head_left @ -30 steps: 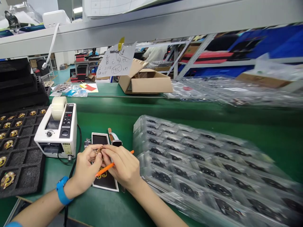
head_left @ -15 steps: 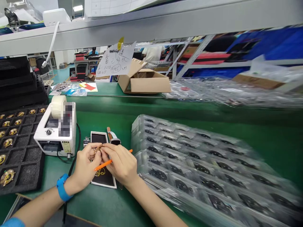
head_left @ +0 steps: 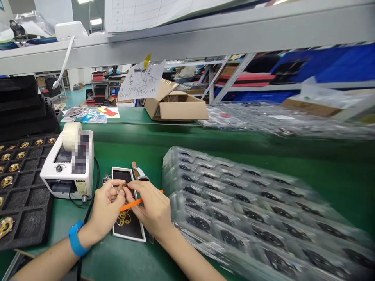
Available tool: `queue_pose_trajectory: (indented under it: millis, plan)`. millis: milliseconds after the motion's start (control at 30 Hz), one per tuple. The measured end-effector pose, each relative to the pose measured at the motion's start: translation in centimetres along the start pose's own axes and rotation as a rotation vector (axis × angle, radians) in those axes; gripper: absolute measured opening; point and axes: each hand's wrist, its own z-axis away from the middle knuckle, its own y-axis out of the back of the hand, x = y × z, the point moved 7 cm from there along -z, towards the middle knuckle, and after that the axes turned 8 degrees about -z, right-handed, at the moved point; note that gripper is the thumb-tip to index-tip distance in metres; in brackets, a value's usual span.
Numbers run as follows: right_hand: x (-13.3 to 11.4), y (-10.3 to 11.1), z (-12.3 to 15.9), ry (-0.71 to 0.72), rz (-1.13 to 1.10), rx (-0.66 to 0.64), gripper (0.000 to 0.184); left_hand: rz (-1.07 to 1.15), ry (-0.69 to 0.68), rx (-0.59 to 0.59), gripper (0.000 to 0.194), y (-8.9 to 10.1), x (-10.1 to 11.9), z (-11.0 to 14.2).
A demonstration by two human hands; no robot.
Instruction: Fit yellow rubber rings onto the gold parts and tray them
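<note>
My left hand (head_left: 106, 207) is closed, its fingertips pinching a small round gold-coloured part, which looks like a watch case (head_left: 122, 187). My right hand (head_left: 154, 208) is closed round a slim orange stick (head_left: 132, 204) that slants across the palm. Its thumb and forefinger touch the gold part too, so much of the part is hidden. Beneath both hands lies a white-rimmed tray (head_left: 129, 236) with a dark bottom, holding thin yellow rings (head_left: 124, 219). A watch with a brown and pale strap (head_left: 138, 170) lies just behind my right hand.
A white tape dispenser (head_left: 70, 164) stands left, its black cable (head_left: 95, 183) running toward me. Far left, a black foam tray (head_left: 32, 203) holds several gold cases. Stacked clear plastic trays (head_left: 249, 203) with dark parts fill the right. Behind are a cardboard box (head_left: 183, 110) and a shelf beam (head_left: 187, 39).
The view has tilted up slightly, so the bench sits lower in the picture. Both hands stay together on the gold part, with more of the yellow rings showing below them.
</note>
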Motion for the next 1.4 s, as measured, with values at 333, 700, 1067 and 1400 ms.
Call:
queue_pose_trajectory:
  millis: [333, 700, 1067, 1400]
  plan:
    - [-0.03, 0.04, -0.12, 0.027, 0.015, -0.001, 0.010, 0.003, 0.012, -0.012, 0.026, 0.08, 0.07, -0.20]
    - [-0.40, 0.19, -0.16, 0.089, 0.056, -0.007, 0.011, -0.075, -0.052, -0.006, 0.023, 0.13, 0.43, 0.06]
    - [-0.61, 0.03, 0.02, 0.104, 0.084, 0.024, 0.010, -0.152, -0.070, 0.019, 0.026, 0.57, -0.28, 0.15]
    - [-0.76, -0.04, -0.09, 0.064, 0.079, 0.034, 0.009, -0.083, -0.047, -0.007, 0.028, 0.47, 0.16, 0.04]
